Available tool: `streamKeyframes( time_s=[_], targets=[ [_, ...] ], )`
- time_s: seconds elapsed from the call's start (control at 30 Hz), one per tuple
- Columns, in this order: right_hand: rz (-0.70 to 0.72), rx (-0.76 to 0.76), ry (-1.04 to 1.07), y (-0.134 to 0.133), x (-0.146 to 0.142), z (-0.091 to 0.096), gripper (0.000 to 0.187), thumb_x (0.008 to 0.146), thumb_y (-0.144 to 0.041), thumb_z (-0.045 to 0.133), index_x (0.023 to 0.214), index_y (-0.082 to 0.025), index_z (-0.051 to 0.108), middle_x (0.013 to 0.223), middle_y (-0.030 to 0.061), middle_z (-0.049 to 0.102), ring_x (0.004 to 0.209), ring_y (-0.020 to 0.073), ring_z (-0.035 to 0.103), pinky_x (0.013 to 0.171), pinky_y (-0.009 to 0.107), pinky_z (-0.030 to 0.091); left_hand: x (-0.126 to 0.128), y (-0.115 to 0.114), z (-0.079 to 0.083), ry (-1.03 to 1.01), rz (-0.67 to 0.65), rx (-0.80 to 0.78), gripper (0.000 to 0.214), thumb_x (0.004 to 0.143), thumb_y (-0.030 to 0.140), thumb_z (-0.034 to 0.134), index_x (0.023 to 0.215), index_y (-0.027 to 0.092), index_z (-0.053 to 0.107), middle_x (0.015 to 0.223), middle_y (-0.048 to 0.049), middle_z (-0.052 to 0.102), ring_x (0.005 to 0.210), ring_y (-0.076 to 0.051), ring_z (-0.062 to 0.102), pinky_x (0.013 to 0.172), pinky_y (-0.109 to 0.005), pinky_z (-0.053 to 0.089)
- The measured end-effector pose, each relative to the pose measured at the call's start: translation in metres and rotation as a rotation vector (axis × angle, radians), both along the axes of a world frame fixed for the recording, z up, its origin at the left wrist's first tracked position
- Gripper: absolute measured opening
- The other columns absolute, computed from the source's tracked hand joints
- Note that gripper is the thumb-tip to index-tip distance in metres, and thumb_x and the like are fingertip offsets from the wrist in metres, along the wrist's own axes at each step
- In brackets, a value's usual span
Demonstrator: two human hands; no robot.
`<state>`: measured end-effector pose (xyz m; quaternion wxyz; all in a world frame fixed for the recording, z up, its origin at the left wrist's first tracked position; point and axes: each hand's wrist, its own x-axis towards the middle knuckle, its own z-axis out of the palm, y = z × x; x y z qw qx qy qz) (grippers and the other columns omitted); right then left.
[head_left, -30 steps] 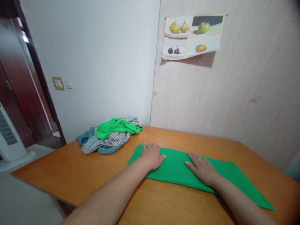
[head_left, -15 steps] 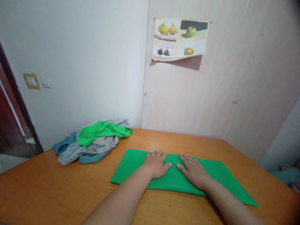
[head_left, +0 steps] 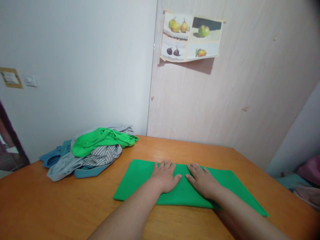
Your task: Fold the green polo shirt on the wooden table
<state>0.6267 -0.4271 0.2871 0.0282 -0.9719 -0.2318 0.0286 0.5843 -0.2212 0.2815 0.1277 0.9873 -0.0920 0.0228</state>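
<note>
A flat, folded green cloth [head_left: 140,178] lies across the wooden table [head_left: 62,206] in front of me. Left of its middle, my left hand [head_left: 165,178] rests palm down on it with the fingers spread and the thumb pointing right. My right hand [head_left: 202,180] also presses flat on the cloth, just right of the middle, its fingers stretched out. A small gap of green fabric separates the two hands. Neither hand grips anything. My right wrist and forearm cover part of the cloth's near edge.
At the table's left side sits a rumpled pile of clothes: a bright green garment [head_left: 93,141] on top, with a striped garment [head_left: 106,156] and blue-grey fabric [head_left: 63,166] beneath. A sheet of fruit pictures [head_left: 190,40] hangs on the wall behind. Blurred fabric [head_left: 310,170] shows beyond the table's right edge.
The view has turned slightly to the right, so the clothes pile appears further left. Both hands stay flat on the green cloth, in nearly the same places.
</note>
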Motion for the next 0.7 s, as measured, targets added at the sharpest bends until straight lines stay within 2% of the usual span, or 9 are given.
streamKeyframes(
  time_s=[0.13,0.33,0.53,0.7],
  targets=[
    [0.08,0.05,0.012,0.018,-0.002,-0.001,0.068,0.098,-0.056,0.018,0.153,-0.018,0.03,0.16,0.008,0.022,0.148,0.0262,0.015,0.118,0.049,0.012,0.001,0.0,0.001,0.006,-0.011,-0.002,0.077,0.09,0.072,0.012,0.151,0.029,0.033,0.16,-0.0068,0.023,0.146,-0.036,0.018,0.113,-0.064,0.012],
    [0.05,0.089,-0.007,0.025,0.001,-0.014,0.064,0.099,-0.05,0.019,0.153,-0.017,0.029,0.16,0.0074,0.024,0.148,0.0247,0.015,0.119,0.049,0.007,0.003,0.001,-0.002,-0.021,-0.005,0.016,0.077,0.091,0.073,0.011,0.15,0.03,0.034,0.16,-0.0071,0.026,0.145,-0.036,0.021,0.113,-0.065,0.013],
    [0.091,0.136,0.012,0.007,0.004,-0.01,0.072,0.096,-0.062,0.02,0.153,-0.018,0.031,0.16,0.0074,0.024,0.148,0.0228,0.015,0.12,0.044,0.009,0.003,0.002,0.001,-0.009,-0.002,0.04,0.073,0.092,0.07,0.016,0.15,0.03,0.035,0.16,-0.0067,0.025,0.146,-0.035,0.02,0.113,-0.064,0.014],
    [-0.054,0.132,-0.036,-0.019,0.008,-0.011,0.08,0.093,-0.071,0.018,0.153,-0.019,0.03,0.16,0.0086,0.022,0.148,0.0255,0.013,0.119,0.046,0.011,0.007,0.003,-0.002,-0.023,-0.002,0.06,0.072,0.092,0.069,0.02,0.15,0.03,0.036,0.16,-0.0069,0.025,0.145,-0.036,0.022,0.112,-0.064,0.015]
  ],
)
